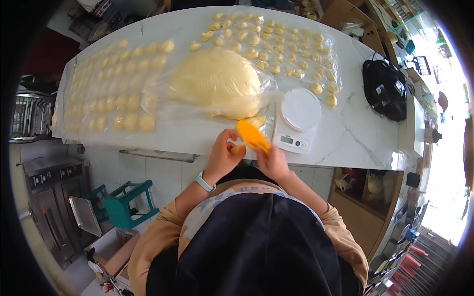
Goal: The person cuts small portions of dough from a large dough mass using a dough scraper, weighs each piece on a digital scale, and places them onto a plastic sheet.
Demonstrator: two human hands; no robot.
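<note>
My right hand (pixel 274 164) is closed around a yellow-orange dough scraper (pixel 251 135), its blade slanting up and left. My left hand (pixel 225 154), with a watch on the wrist, is curled at the table's front edge around a small yellowish piece of dough (pixel 238 149). Just beyond the blade lies a cut lump of dough (pixel 257 121). Behind it sits a large mound of dough (pixel 216 76), mostly under clear plastic film. To the right of the scraper stands a white kitchen scale (pixel 299 113); its display cannot be read.
Rows of dough balls (pixel 118 103) lie under plastic at the left of the marble table (pixel 356 129). Several smaller dough pieces (pixel 279 41) fill the back. A black bag (pixel 384 88) rests at the right. Green stools (pixel 129 204) stand on the floor at left.
</note>
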